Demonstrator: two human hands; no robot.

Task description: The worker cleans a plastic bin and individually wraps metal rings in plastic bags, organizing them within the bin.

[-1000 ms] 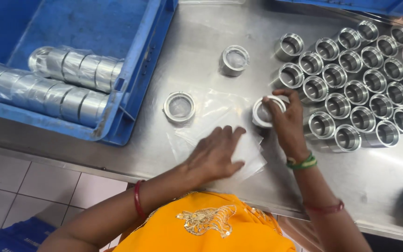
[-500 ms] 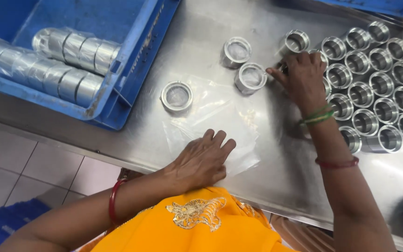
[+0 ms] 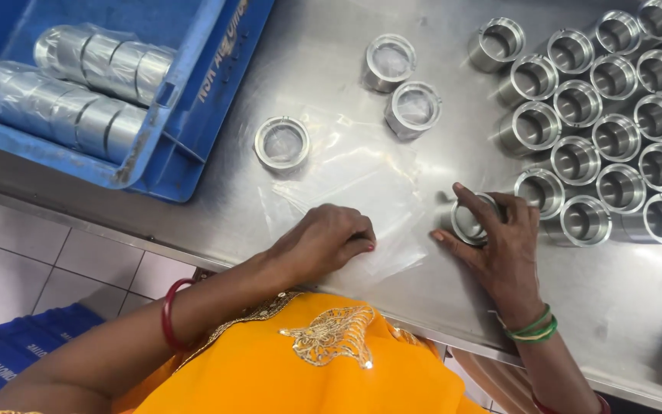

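Head view: blue crate [image 3: 193, 146] at the desk's left edge holds plastic-wrapped rolls of metal rings [image 3: 63, 100]. Right hand [image 3: 503, 245] curls its fingers around one metal ring [image 3: 465, 222] beside the clear plastic sheet [image 3: 346, 169], which the loosely curled left hand [image 3: 323, 241] presses flat. Steel desk [image 3: 637, 291]; tiled floor [image 3: 55, 261] below.

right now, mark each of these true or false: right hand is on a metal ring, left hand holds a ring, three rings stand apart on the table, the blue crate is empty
1. The right hand grips a metal ring. True.
2. The left hand holds a ring. False: it presses on the clear plastic sheet.
3. Three loose rings stand apart from the packed group. True.
4. The blue crate is empty. False: it holds wrapped rolls of rings.
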